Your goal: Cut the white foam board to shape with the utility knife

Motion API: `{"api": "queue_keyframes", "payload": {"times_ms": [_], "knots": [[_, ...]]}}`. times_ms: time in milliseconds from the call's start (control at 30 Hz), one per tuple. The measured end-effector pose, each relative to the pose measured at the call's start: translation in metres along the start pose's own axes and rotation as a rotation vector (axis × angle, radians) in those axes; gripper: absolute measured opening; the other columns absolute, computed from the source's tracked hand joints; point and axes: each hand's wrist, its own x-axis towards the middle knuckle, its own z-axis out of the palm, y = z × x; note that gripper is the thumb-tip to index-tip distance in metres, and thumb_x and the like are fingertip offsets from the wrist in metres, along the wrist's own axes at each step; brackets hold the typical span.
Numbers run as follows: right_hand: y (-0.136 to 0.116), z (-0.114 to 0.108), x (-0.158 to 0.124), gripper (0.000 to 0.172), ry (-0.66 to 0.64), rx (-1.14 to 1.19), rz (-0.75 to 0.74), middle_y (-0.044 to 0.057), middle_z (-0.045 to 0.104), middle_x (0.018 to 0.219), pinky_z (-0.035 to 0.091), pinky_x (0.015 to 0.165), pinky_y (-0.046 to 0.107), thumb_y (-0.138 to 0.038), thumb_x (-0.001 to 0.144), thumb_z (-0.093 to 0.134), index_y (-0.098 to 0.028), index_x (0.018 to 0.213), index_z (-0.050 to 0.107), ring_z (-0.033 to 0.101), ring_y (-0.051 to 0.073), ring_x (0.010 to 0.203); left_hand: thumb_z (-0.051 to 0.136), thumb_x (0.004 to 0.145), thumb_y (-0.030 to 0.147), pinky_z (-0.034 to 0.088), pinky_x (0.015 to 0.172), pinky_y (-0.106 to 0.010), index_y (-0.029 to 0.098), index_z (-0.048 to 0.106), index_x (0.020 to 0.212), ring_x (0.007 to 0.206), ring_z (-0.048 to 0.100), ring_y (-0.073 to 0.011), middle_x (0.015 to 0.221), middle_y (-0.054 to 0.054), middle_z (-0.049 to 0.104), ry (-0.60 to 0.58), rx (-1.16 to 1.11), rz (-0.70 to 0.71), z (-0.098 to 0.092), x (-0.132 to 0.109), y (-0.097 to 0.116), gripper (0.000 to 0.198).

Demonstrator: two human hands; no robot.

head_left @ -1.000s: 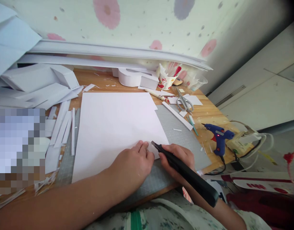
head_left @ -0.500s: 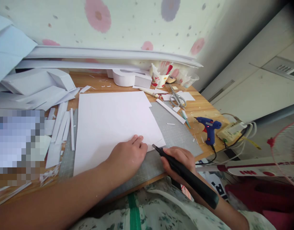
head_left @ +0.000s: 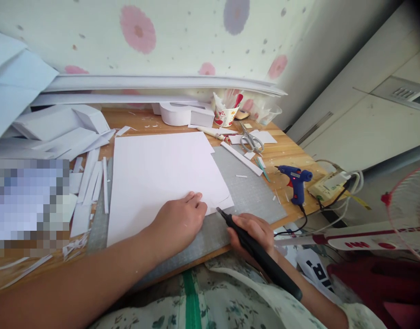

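Observation:
A large white foam board sheet point(head_left: 162, 169) lies on a grey cutting mat point(head_left: 254, 196). My left hand point(head_left: 184, 219) rests on the sheet's near edge, fingers laid down on it, holding nothing. In my right hand point(head_left: 254, 230) is a black craft knife point(head_left: 265, 260), its long handle running back over my forearm. The knife's tip is at the sheet's near edge, just right of my left fingers; whether it touches the board I cannot tell. A thin curved line marks the sheet near its right corner.
A blue glue gun point(head_left: 296, 180) stands on the right of the desk, beside a power strip point(head_left: 328, 186). Scissors point(head_left: 251, 142) and a paper cup point(head_left: 225, 114) are farther back. White offcuts point(head_left: 90, 178) lie left; a fan point(head_left: 410, 214) stands right.
The view has shifted slightly. The knife tip has moved a little toward me relative to the sheet, and the curved line shows more plainly. My left hand stays on the board.

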Motion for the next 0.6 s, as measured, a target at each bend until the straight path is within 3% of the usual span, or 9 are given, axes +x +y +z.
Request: {"api": "queue_keyframes", "payload": {"times_ms": [333,500,600], "knots": [[-0.0054,-0.0042,0.0035,0.031,-0.016,0.016,-0.066,0.0,0.059,0.064,0.048,0.046,0.025,-0.015,0.077,0.062,-0.021,0.107,0.054,0.056,0.014,0.052,0.045,0.087,0.01,0.054,0.084,-0.04,0.008,0.063,0.101,0.112,0.058,-0.0291,0.123,-0.019,0.06,-0.007,0.04,0.013,-0.0021,-0.0009,-0.0008,0.022],[-0.0032,-0.0013,0.0024,0.035,0.008,0.011,-0.11,0.001,0.061,0.064,0.054,0.056,0.029,-0.012,0.074,0.063,-0.02,0.107,0.054,0.059,0.016,0.057,0.046,0.087,0.011,0.054,0.085,-0.039,0.009,0.063,0.1,0.114,0.057,-0.0285,0.124,-0.018,0.059,-0.019,0.041,0.007,-0.0005,-0.0005,-0.0011,0.021],[-0.0025,-0.0019,-0.001,0.034,0.039,0.055,-0.043,0.002,0.064,0.069,0.055,0.056,0.028,-0.014,0.074,0.065,-0.02,0.106,0.057,0.063,0.016,0.06,0.046,0.087,0.011,0.054,0.085,-0.04,0.009,0.063,0.1,0.114,0.057,-0.0293,0.124,-0.019,0.059,-0.016,0.041,0.012,0.0032,-0.0005,-0.002,0.021]]}}
